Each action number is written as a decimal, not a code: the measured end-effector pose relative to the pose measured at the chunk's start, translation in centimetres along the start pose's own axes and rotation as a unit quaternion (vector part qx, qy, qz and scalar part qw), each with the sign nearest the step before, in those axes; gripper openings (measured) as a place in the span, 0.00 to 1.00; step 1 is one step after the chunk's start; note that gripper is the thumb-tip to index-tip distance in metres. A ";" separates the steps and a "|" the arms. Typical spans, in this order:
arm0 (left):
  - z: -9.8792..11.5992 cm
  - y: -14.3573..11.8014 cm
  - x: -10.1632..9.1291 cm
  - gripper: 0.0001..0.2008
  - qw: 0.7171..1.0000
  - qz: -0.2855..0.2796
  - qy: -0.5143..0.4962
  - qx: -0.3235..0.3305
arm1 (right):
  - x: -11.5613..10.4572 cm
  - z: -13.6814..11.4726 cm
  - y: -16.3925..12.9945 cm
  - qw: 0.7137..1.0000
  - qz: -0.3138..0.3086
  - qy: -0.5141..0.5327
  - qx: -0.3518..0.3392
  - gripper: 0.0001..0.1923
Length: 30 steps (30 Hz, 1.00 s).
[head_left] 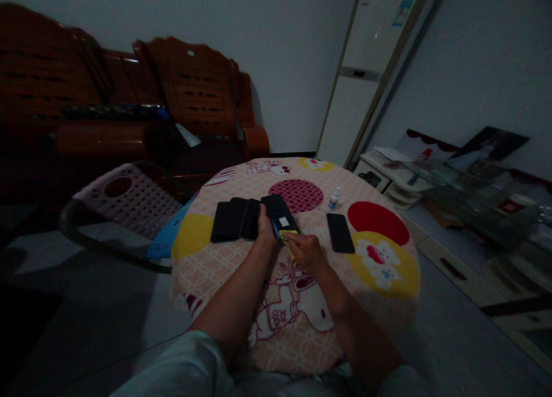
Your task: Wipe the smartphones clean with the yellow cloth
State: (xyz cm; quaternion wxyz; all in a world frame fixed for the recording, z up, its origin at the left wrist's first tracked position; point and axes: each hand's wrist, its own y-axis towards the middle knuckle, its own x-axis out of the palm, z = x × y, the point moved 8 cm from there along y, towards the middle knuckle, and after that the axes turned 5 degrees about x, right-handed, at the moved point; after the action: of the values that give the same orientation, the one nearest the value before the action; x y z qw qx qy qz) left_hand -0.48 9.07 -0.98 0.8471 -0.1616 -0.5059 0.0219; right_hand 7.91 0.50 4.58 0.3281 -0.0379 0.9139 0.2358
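Observation:
In the middle of the table, my left hand (265,227) is closed around the left edge of a smartphone (275,206). Its dark blue back faces up, with a white sticker on it. My right hand (308,252) pinches a yellow cloth (290,236) against the phone's near end; dark marks show on the cloth. Just left of my left hand, several dark flat devices lie side by side and overlapping, among them a phone (250,218) and a black device (225,221). Another smartphone (340,233) lies dark side up to the right of my right hand.
A small white bottle (334,198) stands beyond the right-hand phone. The round table has a patterned cloth (233,282). A woven chair (129,195) stands at the left, wooden seating (190,86) behind it. To the right is a low cabinet with a glass top (457,184).

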 end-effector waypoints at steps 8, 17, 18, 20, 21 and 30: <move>0.3 0.1 0.0 0.35 1.000 0.005 -0.012 0.009 | -0.5 0.5 0.1 0.999 0.022 -0.024 0.021 0.18; 0.7 0.4 -0.2 0.34 0.999 0.000 -0.027 0.024 | -2.0 1.1 0.2 0.996 0.074 -0.024 0.044 0.18; 0.6 0.4 -0.3 0.34 0.999 0.003 -0.030 0.018 | -1.4 0.7 0.1 0.997 0.059 -0.019 0.034 0.18; 0.4 0.5 -0.4 0.34 0.999 0.010 -0.035 0.006 | 0.0 -0.3 0.0 1.000 0.021 -0.006 0.003 0.18; 0.4 0.5 -0.5 0.34 0.999 0.012 -0.036 0.004 | 0.5 -0.6 -0.1 1.000 0.008 -0.004 -0.006 0.18; 1.1 0.1 0.1 0.35 0.999 0.001 -0.020 0.037 | -1.8 1.0 0.3 0.997 0.067 -0.014 0.040 0.18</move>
State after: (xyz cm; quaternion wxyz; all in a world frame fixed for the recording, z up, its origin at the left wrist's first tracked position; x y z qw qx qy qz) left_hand -1.38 9.46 -0.40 0.8424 -0.1304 -0.5210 0.0442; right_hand 9.87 1.03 5.15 0.3257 0.0401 0.9183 0.2216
